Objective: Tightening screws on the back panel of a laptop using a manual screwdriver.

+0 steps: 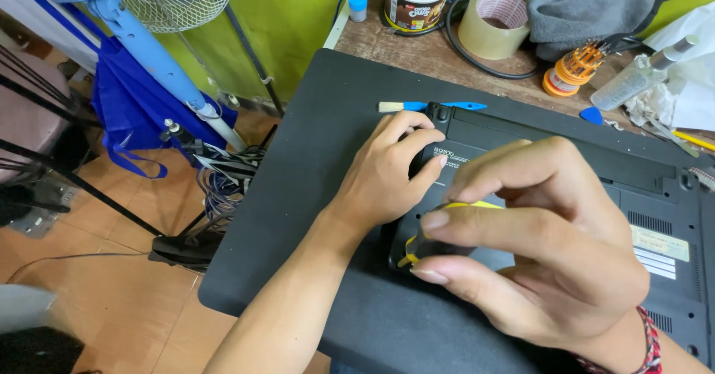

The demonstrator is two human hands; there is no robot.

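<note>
A black laptop (640, 188) lies upside down on a black mat (313, 195). My left hand (391, 173) rests flat on the laptop's left corner, fingers spread. Close to the camera, my right hand (536, 247) pinches a yellow and black screwdriver handle (424, 241) between thumb and fingers, upright above the laptop's near left edge. The tool's tip is hidden. A small blue-handled brush (428, 106) lies on the mat just beyond my left hand.
At the back of the wooden table stand a tape roll (493, 22), a cup of tools (415, 1), an orange screwdriver set (573, 72), a grey cloth (588, 9), a clear bottle (640, 76). A fan stand (149, 46) and cables occupy the floor at left.
</note>
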